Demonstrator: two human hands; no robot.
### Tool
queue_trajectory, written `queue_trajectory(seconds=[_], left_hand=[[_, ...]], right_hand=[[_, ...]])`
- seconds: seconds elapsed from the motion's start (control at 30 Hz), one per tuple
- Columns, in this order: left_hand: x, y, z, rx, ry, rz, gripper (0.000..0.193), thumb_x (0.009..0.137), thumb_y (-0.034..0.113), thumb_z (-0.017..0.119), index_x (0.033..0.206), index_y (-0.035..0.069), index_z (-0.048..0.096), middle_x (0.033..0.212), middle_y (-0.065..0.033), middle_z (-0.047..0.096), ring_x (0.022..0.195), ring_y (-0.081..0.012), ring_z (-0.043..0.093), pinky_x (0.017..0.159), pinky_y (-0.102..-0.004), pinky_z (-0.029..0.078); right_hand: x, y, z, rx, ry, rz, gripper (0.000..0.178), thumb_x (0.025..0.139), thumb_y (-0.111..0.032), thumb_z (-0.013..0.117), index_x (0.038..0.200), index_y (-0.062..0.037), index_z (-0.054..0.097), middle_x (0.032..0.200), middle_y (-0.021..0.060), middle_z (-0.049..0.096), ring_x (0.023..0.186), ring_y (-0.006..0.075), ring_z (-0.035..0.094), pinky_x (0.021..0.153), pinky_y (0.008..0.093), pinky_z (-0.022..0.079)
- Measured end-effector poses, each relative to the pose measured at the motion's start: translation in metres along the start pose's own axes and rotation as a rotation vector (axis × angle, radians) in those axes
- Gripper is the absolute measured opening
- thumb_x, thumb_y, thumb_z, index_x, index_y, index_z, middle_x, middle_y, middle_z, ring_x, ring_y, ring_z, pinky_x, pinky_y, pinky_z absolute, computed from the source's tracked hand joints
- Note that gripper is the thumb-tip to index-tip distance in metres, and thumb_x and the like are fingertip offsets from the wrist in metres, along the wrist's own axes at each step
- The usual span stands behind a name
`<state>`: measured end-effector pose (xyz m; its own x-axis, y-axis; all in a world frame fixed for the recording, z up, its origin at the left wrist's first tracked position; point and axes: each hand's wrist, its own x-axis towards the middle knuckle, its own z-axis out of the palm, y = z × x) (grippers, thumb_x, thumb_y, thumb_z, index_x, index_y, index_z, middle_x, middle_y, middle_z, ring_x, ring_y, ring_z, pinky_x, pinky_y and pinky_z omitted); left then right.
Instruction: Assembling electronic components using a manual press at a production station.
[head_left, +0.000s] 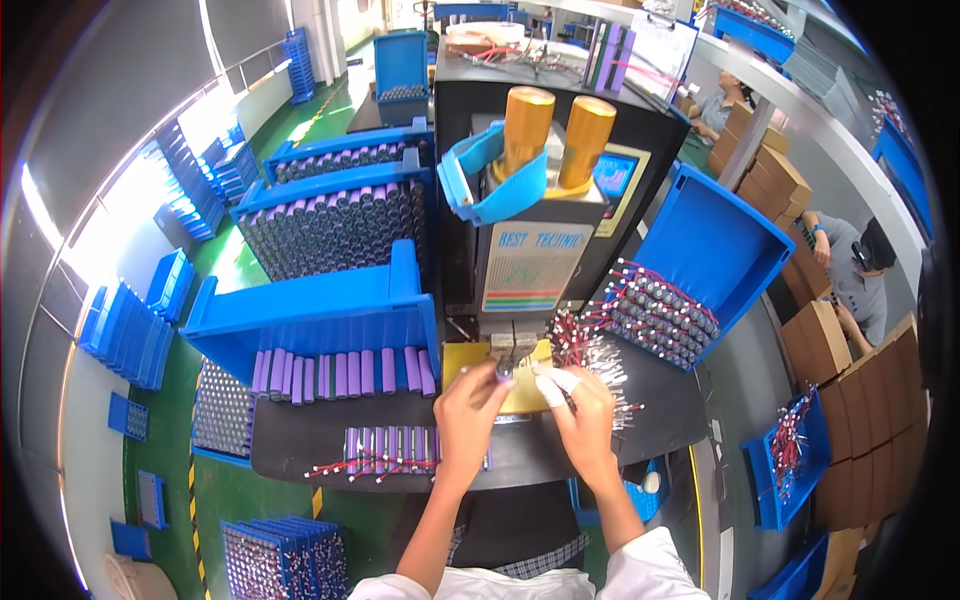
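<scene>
My left hand (pixel 464 412) pinches a cylindrical battery cell (pixel 504 371), its dark end pointing up and away from me. My right hand (pixel 584 408), with white covers on its fingertips, is closed beside it; what lies between those fingers is too small to make out. Both hands are over a yellow plate (pixel 464 356) at the foot of a bench spot-welding machine (pixel 530 262), just below its metal electrode blocks (pixel 515 338). A heap of red and white wire leads with small connectors (pixel 598 358) lies right of the plate. Left of my left wrist is a row of purple cells with wires (pixel 390 447).
An upended blue crate (pixel 315 300) holds purple cells (pixel 340 374) on the left; stacked crates of cells (pixel 335 235) stand behind. A tilted blue crate (pixel 715 250) with wired cells (pixel 655 318) is at right. Gold cylinders (pixel 528 125) top the machine. Other people sit beyond cartons (pixel 815 340).
</scene>
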<state>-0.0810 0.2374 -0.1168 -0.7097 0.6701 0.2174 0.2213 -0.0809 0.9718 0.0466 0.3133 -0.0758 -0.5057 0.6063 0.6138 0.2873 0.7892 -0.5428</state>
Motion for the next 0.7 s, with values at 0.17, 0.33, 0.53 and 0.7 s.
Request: queue_trajectory(seconds=[0.17,0.33,0.53,0.7], left_hand=[[-0.034,0.015,-0.006,-0.254,-0.248,-0.266,0.032,0.08,0.005,0.075,0.108,-0.004,0.06,0.103,-0.0103,0.062,0.087,-0.017,0.066,0.079,-0.0273,0.055],[-0.051,0.017,0.0,0.293,0.008,0.394,0.033,0.071,-0.002,0.079,0.098,0.001,0.061,0.097,-0.0106,0.06,0.083,-0.0242,0.063,0.069,-0.0315,0.053],[-0.046,-0.003,0.005,0.246,0.182,0.85,0.04,0.064,0.002,0.083,0.099,0.005,0.065,0.104,-0.0114,0.06,0.091,-0.0277,0.063,0.072,-0.0337,0.053],[-0.035,0.004,-0.003,0.315,0.157,0.532,0.032,0.073,0.001,0.079,0.098,0.001,0.06,0.111,-0.0139,0.06,0.093,-0.0269,0.061,0.08,-0.0341,0.05]], right_hand=[[0.002,0.003,0.0,0.144,0.006,0.189,0.014,0.084,-0.013,0.066,0.089,-0.0003,0.068,0.079,0.0143,0.064,0.072,0.0321,0.06,0.068,0.0393,0.045],[-0.001,-0.004,0.0,0.318,-0.078,0.274,0.014,0.087,-0.01,0.065,0.095,0.0012,0.069,0.083,0.0097,0.068,0.074,0.0153,0.065,0.063,0.0288,0.049],[-0.006,-0.013,-0.001,0.727,-0.223,0.504,0.018,0.088,-0.008,0.064,0.102,0.0017,0.068,0.096,0.0079,0.071,0.088,0.0121,0.065,0.077,0.0269,0.052],[0.004,-0.024,-0.007,0.702,-0.22,0.511,0.017,0.086,-0.008,0.067,0.1,0.0014,0.069,0.095,0.0082,0.071,0.086,0.0125,0.065,0.077,0.0266,0.051]])
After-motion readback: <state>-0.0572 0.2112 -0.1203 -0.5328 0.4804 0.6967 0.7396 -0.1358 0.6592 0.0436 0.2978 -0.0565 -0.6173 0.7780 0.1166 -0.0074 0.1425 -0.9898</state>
